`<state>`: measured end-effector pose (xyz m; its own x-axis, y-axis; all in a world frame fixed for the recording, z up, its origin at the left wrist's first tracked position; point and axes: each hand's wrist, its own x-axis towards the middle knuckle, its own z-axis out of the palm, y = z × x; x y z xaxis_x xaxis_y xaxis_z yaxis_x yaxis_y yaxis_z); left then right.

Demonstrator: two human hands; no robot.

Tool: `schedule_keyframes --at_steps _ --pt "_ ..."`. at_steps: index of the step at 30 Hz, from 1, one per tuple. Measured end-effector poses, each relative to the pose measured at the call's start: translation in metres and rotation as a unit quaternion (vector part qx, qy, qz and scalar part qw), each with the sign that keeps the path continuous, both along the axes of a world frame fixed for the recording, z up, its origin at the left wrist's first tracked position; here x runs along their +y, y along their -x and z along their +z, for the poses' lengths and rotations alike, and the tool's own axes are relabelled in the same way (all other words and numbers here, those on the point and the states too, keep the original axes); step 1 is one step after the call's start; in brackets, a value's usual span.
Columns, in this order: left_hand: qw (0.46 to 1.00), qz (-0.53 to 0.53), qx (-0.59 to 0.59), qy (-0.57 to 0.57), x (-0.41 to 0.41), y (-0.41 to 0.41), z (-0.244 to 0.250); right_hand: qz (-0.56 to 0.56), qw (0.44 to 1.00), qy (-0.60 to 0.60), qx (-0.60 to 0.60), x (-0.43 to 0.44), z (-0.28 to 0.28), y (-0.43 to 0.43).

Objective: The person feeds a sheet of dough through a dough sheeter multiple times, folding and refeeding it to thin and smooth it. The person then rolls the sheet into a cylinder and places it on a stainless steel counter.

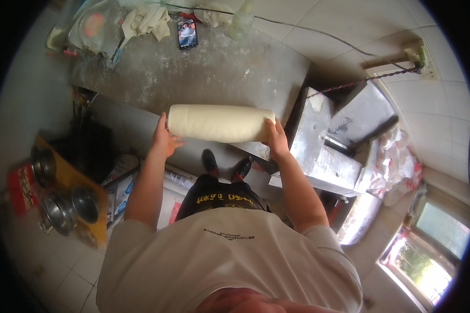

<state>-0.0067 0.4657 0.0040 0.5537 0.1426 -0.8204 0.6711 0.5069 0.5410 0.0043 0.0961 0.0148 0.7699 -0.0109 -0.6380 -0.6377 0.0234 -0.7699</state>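
Observation:
A thick cream-coloured roll (pixel 221 123), which looks like a rolled-up sheet of dough, is held level in front of me. It hangs over the near edge of a worktable (pixel 188 78) dusted with pale smears. My left hand (pixel 165 137) supports the roll's left end, with the palm at the end and some fingers spread below it. At the other end my right hand (pixel 275 137) grips, thumb and fingers lapping over the rim. Whatever lies at the core of the roll is hidden.
At the table's back lie a phone (pixel 187 34), a crumpled cloth (pixel 147 21), plastic bags (pixel 96 27) and a glass bottle (pixel 241 21). Metal machinery (pixel 317 133) stands close on my right, with a twisted cable (pixel 348 84) above. Metal bowls (pixel 58 213) sit on a board at left.

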Motion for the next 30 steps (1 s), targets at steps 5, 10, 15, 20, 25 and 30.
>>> schedule_keyframes --at_steps 5,10,15,20,25,30 --pt "0.983 -0.027 -0.007 0.18 0.012 0.004 -0.02 -0.042 0.99 -0.099 0.093 -0.02 0.011 0.009" --pt "0.963 -0.105 -0.032 0.248 0.027 0.003 -0.028 -0.048 0.976 -0.14 0.16 -0.023 -0.018 -0.017" --pt "0.983 -0.042 -0.075 0.163 0.028 0.01 -0.045 -0.02 0.987 -0.147 -0.055 -0.011 0.0 0.004" --pt "0.957 -0.047 -0.178 0.224 0.034 -0.017 0.005 -0.084 0.975 -0.181 -0.101 -0.003 0.042 -0.005" --pt "0.968 -0.183 -0.159 -0.062 0.028 -0.072 0.001 -0.034 0.996 -0.045 -0.075 -0.005 -0.003 -0.029" --pt "0.65 -0.364 -0.282 -0.604 0.01 -0.081 -0.016 0.267 0.737 0.468 -0.407 0.004 -0.017 -0.046"
